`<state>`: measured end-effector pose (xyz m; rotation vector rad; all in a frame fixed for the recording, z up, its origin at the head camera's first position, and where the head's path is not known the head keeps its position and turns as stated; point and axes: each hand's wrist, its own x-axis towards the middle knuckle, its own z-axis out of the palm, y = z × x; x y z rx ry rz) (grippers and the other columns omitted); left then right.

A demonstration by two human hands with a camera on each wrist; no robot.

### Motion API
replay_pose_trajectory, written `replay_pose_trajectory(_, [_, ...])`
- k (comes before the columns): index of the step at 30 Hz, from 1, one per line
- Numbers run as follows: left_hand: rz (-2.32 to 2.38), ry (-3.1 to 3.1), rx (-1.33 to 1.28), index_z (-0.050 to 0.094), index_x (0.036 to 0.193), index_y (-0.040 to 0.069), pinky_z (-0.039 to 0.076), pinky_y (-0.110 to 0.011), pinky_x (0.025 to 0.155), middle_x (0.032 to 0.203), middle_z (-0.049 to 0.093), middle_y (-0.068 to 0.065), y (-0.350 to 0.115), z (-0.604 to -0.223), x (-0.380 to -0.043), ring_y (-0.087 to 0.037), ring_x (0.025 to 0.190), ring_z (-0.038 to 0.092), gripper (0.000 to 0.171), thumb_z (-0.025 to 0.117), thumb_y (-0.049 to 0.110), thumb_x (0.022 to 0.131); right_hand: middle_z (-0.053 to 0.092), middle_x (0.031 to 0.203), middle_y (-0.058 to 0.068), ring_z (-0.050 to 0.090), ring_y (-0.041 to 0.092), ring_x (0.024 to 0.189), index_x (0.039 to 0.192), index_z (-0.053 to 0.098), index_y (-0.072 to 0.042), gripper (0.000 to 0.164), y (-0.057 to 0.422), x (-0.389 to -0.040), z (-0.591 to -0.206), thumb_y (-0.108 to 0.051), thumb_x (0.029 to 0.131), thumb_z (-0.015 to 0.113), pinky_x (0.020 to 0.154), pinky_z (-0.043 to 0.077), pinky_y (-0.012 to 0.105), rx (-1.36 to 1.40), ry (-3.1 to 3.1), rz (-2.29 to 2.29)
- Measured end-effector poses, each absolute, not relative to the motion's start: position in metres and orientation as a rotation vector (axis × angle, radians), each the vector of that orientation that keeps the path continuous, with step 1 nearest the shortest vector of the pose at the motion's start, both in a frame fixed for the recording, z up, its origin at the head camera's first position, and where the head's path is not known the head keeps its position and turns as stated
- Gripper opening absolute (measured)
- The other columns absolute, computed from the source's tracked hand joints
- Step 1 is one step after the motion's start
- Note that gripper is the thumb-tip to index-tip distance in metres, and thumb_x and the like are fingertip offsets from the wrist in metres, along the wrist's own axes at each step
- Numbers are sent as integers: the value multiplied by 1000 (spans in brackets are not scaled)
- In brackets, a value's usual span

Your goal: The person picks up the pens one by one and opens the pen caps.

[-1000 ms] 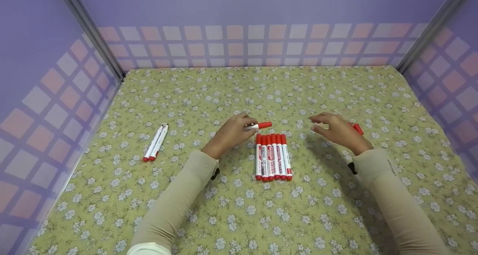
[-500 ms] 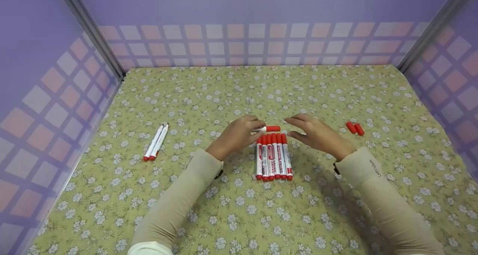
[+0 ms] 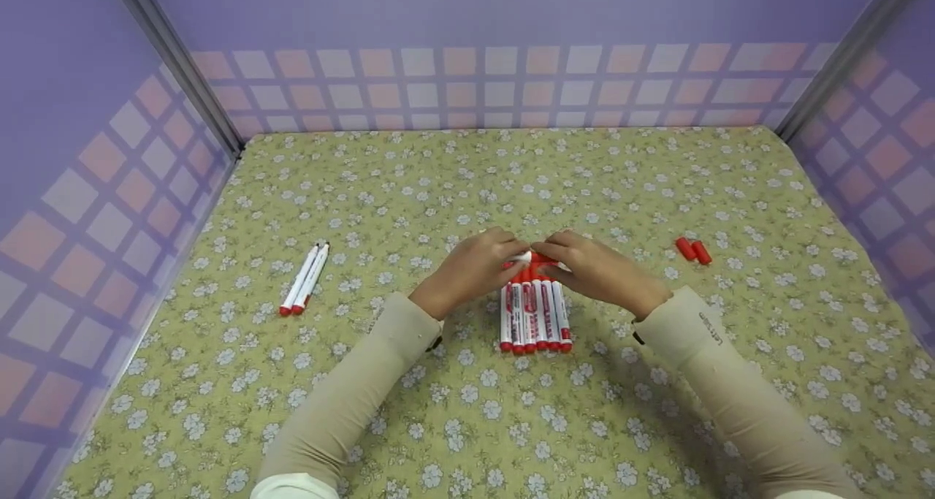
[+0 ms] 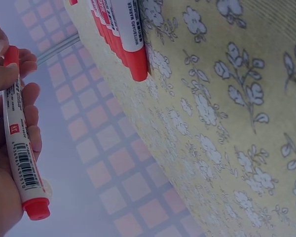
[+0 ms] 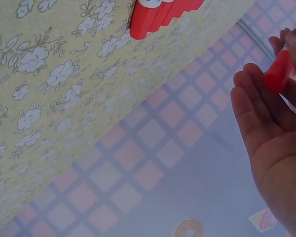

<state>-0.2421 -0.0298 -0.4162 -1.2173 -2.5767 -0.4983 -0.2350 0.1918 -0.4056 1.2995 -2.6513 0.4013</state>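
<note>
My left hand (image 3: 471, 267) grips a white whiteboard marker (image 4: 22, 148) whose barrel lies along the fingers in the left wrist view. At the marker's other end, my right hand (image 3: 603, 271) pinches the red cap (image 5: 280, 71) between thumb and fingers. Both hands meet just over the cap ends of a row of capped whiteboard markers (image 3: 535, 316), partly hiding those caps. Whether the held cap sits fully on its barrel is hidden by the fingers.
Two uncapped markers (image 3: 305, 283) lie side by side at left, dark tips pointing away. Over on the right rest two loose red caps (image 3: 692, 250). A flowered cloth (image 3: 467, 418) covers the table. Purple checked panels (image 3: 504, 86) stand along the back and sides.
My right hand has come in from the right, away from the loose caps, and now pinches the marker's cap. My left hand has brought the marker slightly right, over the row's cap ends.
</note>
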Motion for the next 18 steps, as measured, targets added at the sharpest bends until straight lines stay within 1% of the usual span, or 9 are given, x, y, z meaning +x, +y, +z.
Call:
replay_pose_trajectory(6, [-448,-2553,-1241,68,116,5,54,-29,75,104,67,-9,-27,-418,-240,-18,90,63,28,57,22,97,65,92,9,63,16,76,115,66,0,25,184,-233,-407,-14,96,59,65,53,28,1296,-2684,360])
replay_pose_trajectory(10, [-399,-2557,-1239,68,116,4,54,-30,76,104,66,-9,-26,-420,-240,-19,89,63,27,54,21,99,65,90,9,64,17,75,111,66,0,21,180,-233,-409,-13,97,57,64,54,28,1285,-2701,294])
replay_pose_trajectory(15, [-359,-2561,-1221,68,114,4,54,-32,74,100,66,-8,-23,-421,-239,-20,88,63,26,54,19,99,65,88,9,64,17,73,106,67,-1,18,178,-232,-410,-11,98,55,63,53,28,1279,-2686,237])
replay_pose_trajectory(18, [-346,-2568,-1222,67,114,3,54,-31,72,98,65,-8,-22,-422,-238,-18,83,63,25,54,19,99,64,85,9,63,17,71,103,67,-1,15,177,-231,-410,-10,97,55,61,53,28,1285,-2661,226])
